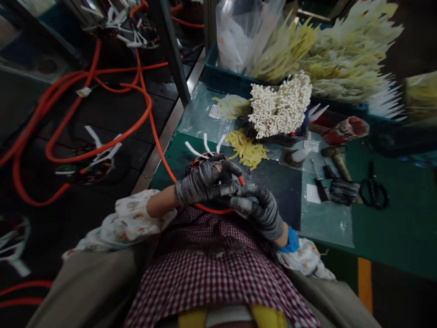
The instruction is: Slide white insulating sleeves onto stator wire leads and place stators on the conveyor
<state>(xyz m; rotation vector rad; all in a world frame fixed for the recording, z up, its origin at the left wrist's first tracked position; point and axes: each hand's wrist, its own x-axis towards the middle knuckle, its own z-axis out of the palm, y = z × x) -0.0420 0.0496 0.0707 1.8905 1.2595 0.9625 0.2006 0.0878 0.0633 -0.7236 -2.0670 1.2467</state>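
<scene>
My left hand (201, 182), in a grey striped glove, lies over a round wound part (194, 165) that looks like a motor stator. White sleeves (206, 144) stick up from its far side. The glove covers much of the part. My right hand (261, 207), gloved alike, meets the left in front of it with its fingers bent together. Both sets of fingertips are closed at the same spot; what they pinch is too small and blurred to make out. An orange cable (213, 210) loops under my hands, close to the checked apron (218, 264).
A bundle of white-tipped sticks (280, 107) and loose yellow strips (248, 149) lie beyond my hands. Scissors (373, 189), a hammer (339, 164) and a screwdriver (321, 184) are at the right. More orange cables (99, 157) with wound parts (90, 166) lie at the left. A metal post (170, 50) stands far left.
</scene>
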